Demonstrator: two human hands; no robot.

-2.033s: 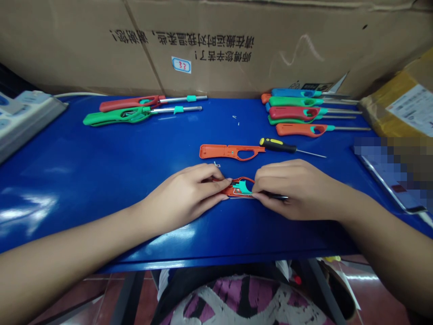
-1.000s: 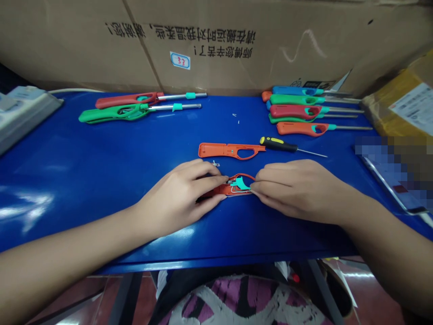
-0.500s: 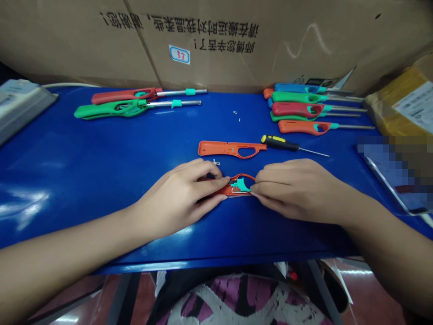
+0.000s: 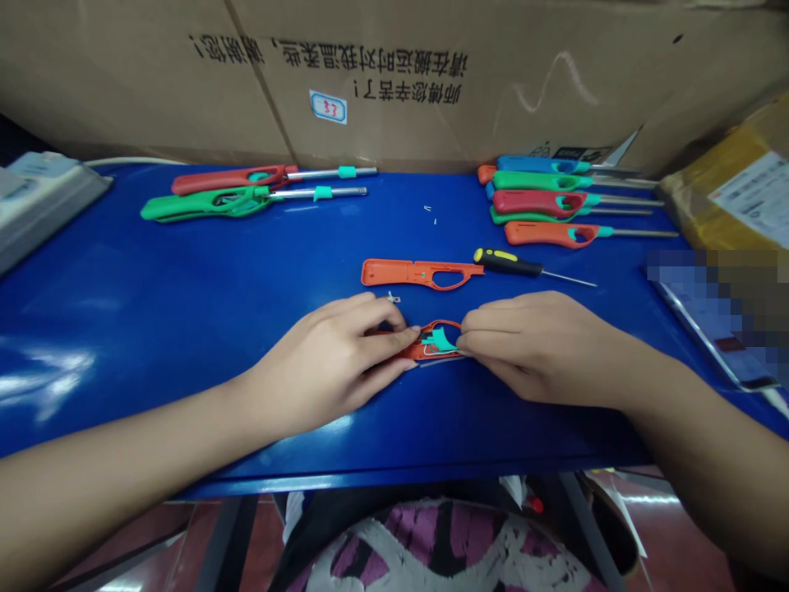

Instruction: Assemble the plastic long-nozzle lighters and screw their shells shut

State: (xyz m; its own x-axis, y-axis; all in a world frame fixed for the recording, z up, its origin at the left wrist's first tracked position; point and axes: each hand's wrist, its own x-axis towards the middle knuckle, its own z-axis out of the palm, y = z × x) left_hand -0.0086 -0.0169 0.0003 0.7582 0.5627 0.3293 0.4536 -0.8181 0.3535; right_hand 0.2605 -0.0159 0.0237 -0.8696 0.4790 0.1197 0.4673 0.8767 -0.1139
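Observation:
Between my hands lies an open orange lighter casing half [image 4: 414, 353] with a teal trigger [image 4: 440, 339] and a thin white wire [image 4: 431, 352] inside. My left hand [image 4: 339, 353] is closed on its handle end, thumb and fingertips pinching it and covering much of it. At the front end, my right hand [image 4: 536, 345] is closed, its fingertips pinched on the casing beside the trigger. Those fingertips hide what else they may hold. Just beyond lies the matching orange casing half [image 4: 388, 272], hollow side up. A small metal piece [image 4: 393, 298] lies near my left knuckles.
A black-and-yellow screwdriver [image 4: 509, 261] touches the loose half's tip. Red [image 4: 228, 178] and green [image 4: 203, 204] lighters lie back left; several more lighters [image 4: 542, 234] lie back right. Tiny white bits [image 4: 427, 209], a phone [image 4: 708, 325], a grey device [image 4: 43, 205] and cardboard boxes [image 4: 394, 131] surround them.
My hands keep almost the same hold. My right fingertips have shifted very slightly at the casing's front end. The whole view has moved a little.

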